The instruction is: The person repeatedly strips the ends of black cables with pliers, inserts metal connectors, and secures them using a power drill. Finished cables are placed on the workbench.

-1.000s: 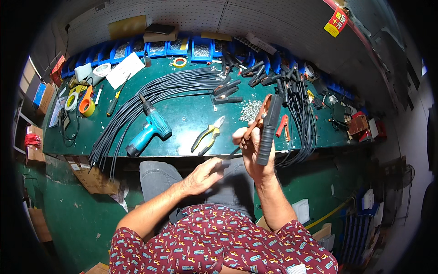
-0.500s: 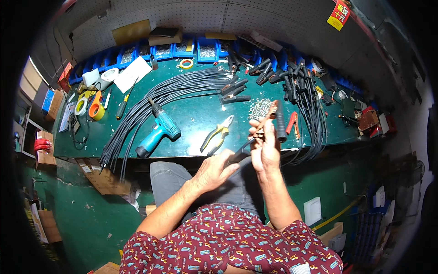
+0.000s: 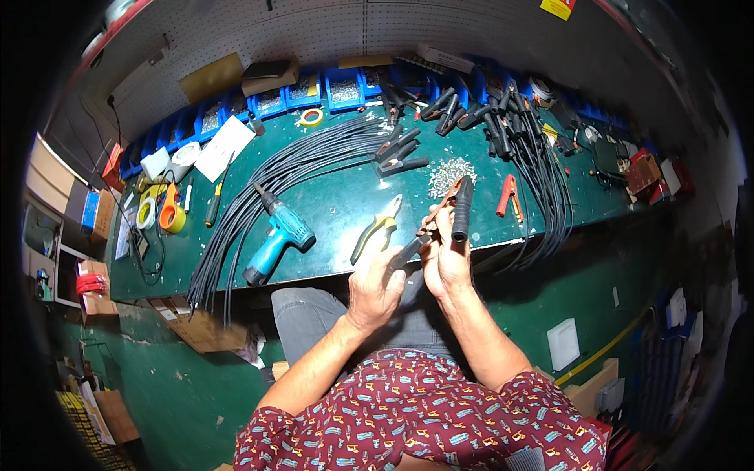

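In front of my lap, past the bench's near edge, I hold a battery clamp (image 3: 463,210) with copper-coloured jaws and black ribbed grips. My right hand (image 3: 448,271) is closed around its middle, one black grip standing up beyond the fingers. My left hand (image 3: 375,292) is closed on the clamp's other black grip (image 3: 408,251), which slants between the two hands. Just beyond the clamp lies a heap of small metal parts (image 3: 452,177). Combination pliers (image 3: 378,228) with yellow and black handles rest left of it, and a red-handled clamp (image 3: 506,196) lies to the right.
A teal power drill (image 3: 280,239) lies on the green bench (image 3: 338,200) beside a bundle of black cables (image 3: 259,177). More black clamps with cables (image 3: 534,169) pile up at right. Blue bins (image 3: 343,90) line the back. Tape rolls (image 3: 171,216) and a screwdriver (image 3: 214,204) are at left.
Both hands have moved closer together, the left up along the black grip. The clamp has turned, so its upright grip now covers more of the copper jaws. The view has shifted slightly.
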Tool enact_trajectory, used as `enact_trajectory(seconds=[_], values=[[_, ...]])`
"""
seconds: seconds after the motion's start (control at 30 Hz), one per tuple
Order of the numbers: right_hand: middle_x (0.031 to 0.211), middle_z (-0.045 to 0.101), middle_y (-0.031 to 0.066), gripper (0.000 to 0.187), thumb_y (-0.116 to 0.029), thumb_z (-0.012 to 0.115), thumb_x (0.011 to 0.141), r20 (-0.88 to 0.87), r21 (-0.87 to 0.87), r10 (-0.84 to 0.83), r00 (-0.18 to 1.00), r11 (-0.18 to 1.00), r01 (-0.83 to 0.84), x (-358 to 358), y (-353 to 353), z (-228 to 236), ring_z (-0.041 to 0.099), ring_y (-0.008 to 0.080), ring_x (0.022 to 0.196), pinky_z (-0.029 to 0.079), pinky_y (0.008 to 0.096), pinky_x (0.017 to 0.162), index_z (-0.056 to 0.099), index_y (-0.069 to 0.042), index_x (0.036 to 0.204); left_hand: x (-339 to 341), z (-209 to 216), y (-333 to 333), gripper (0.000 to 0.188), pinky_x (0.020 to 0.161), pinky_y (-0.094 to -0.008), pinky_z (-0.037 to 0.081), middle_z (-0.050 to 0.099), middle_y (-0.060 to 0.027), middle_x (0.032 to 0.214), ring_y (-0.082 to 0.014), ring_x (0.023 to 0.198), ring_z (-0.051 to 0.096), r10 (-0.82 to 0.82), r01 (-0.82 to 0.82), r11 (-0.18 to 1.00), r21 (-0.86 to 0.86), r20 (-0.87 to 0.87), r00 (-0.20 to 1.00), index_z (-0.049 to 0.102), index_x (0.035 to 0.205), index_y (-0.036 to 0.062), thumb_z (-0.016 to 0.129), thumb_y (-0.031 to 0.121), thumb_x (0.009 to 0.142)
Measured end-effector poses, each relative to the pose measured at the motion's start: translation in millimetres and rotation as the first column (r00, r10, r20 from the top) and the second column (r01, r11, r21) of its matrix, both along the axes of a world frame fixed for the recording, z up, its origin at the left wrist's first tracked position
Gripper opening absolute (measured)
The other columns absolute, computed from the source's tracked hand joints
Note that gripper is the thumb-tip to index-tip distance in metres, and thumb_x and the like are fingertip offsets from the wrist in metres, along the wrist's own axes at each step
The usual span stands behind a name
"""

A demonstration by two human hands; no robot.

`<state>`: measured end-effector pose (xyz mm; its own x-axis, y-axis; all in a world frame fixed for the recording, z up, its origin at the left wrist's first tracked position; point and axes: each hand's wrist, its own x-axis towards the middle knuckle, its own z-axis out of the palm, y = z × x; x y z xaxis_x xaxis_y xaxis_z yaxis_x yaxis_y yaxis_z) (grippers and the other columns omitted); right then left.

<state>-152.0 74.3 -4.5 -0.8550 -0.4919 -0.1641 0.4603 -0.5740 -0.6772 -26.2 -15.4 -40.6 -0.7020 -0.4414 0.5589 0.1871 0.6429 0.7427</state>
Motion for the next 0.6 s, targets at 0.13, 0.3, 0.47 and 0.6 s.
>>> enact_trajectory(seconds=[0.13,0.3,0.47,0.6], values=[[0.093,0.061,0.0028,0.019,-0.024,0.064,0.104,0.03,-0.092,0.029,0.999,0.995,-0.026,-8.9,5.6,0.6,0.061,0.0119,0.077,0.057,0.0283,0.071,0.06,-0.008,0.113,9.5,-18.1,-3.2,0.038,0.081,-0.0372,0.055,0.07,-0.0158,0.1,-0.0263,0.089,0.07,-0.071,0.061,0.994,0.087,0.128,0.989,0.057,0.121,-0.0001,0.075,0.013,0.09],[0.104,0.069,0.0125,0.025,-0.024,0.061,0.104,-0.034,-0.213,0.083,0.996,0.973,-0.088,-20.9,3.5,-3.5,0.07,0.0224,0.091,0.062,0.0426,0.091,0.061,0.0,0.112,22.3,-23.3,1.8,0.045,0.072,-0.0328,0.053,0.068,-0.0111,0.091,-0.0187,0.08,0.066,-0.205,0.119,0.954,0.275,0.309,0.929,0.053,0.117,0.0019,0.083,0.014,0.085],[0.105,0.066,0.0138,0.037,-0.033,0.054,0.107,-0.011,-0.058,0.042,0.999,0.997,-0.043,-2.2,-11.2,-3.2,0.072,0.0285,0.096,0.062,0.0434,0.087,0.056,0.0,0.123,-4.5,0.6,19.6,0.04,0.072,-0.0393,0.057,0.069,-0.0205,0.096,-0.0341,0.082,0.071,0.022,-0.017,0.999,-0.028,0.215,0.976,0.06,0.116,0.0,0.081,0.013,0.085],[0.092,0.064,0.0101,0.035,-0.038,0.053,0.105,-0.143,0.09,-0.029,0.989,0.995,0.042,2.7,-15.1,-13.2,0.067,0.0202,0.065,0.056,0.0328,0.056,0.055,-0.006,0.119,-6.7,-7.9,25.0,0.043,0.072,-0.0427,0.057,0.069,-0.0238,0.101,-0.0403,0.089,0.071,-0.002,0.023,0.998,-0.062,0.316,0.949,0.06,0.121,-0.0014,0.078,0.01,0.084]])
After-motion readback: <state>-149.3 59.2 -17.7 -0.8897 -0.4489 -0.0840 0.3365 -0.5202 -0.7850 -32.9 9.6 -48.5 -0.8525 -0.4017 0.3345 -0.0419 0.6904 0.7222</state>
